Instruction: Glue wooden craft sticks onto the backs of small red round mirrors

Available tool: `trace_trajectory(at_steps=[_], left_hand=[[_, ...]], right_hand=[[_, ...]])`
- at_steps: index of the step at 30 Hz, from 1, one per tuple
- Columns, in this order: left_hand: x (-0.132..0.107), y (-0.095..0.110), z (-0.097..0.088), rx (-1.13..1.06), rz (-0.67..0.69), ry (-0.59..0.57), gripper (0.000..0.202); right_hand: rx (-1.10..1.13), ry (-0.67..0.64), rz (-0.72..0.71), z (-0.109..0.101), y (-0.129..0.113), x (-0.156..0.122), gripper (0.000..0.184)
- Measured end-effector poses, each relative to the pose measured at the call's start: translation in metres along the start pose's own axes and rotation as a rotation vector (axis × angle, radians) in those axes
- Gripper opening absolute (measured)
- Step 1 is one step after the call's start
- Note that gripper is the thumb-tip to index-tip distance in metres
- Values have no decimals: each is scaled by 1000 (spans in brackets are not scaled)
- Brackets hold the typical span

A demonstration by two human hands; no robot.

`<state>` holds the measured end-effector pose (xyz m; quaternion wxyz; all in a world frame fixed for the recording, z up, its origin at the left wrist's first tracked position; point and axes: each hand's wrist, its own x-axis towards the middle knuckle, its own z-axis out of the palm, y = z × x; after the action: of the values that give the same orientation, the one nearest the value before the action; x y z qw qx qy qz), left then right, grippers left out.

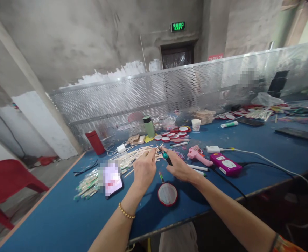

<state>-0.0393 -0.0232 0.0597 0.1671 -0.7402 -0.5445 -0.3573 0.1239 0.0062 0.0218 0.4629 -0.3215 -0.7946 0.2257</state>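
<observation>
My right hand (179, 167) is closed around green-and-black handled pliers (166, 156), whose jaws point up and away from me. Just left of them, my left hand (145, 168) has its fingers pinched together near the jaws. Whatever sits between those fingers is too small to make out. Below both hands, a round red-rimmed disc (168, 194) with a pale face lies flat, a short striped stick extending from its far edge. Loose wooden sticks (133, 156) spread over the blue table (64, 213) beyond and beside my left hand.
At left lie a lit phone (113, 180) and wrapped sticks (87, 187). A red bottle (95, 142), green bottle (149, 127), stacked red-rimmed discs (171, 135) and white cup (196, 125) stand behind. Rightward are a pink glue gun (199, 156), purple power strip (226, 163) and cables.
</observation>
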Motion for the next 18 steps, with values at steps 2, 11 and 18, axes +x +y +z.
trace_trajectory(at_steps=[2,11,18], left_hand=[[0,1,0,-1,-5,-7,30],[-1,0,1,-33,-4,-8,31],[0,1,1,9,-20,-34,32]], right_hand=[[-5,-8,3,0,0,0,76],[0,-11,0,0,-1,-1,75],[5,-16,42,0,-5,-1,70]])
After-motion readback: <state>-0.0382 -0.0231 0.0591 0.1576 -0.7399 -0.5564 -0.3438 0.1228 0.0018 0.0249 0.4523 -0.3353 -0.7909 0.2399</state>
